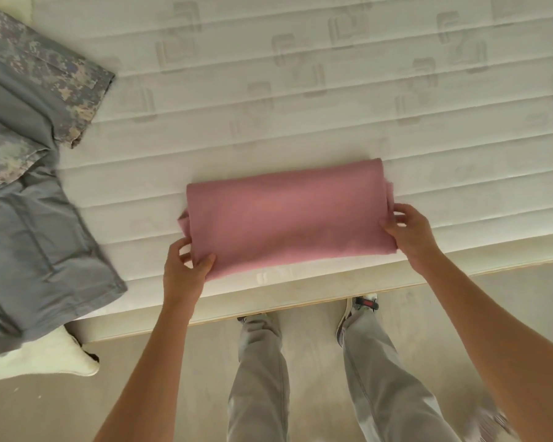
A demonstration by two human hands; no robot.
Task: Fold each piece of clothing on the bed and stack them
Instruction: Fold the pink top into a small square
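Folded pink garment [288,218] held at both ends near the near edge of the mattress [300,90].

I see the left hand [186,266] pinching the garment's near-left corner, thumb on top and fingers curled beneath; the right hand [409,231] grips the right end, its fingers wrapped round the folded edge. The garment lies flat between the two hands. A grey garment with camouflage panels [29,154] lies well apart at the far left, draped over the mattress edge.
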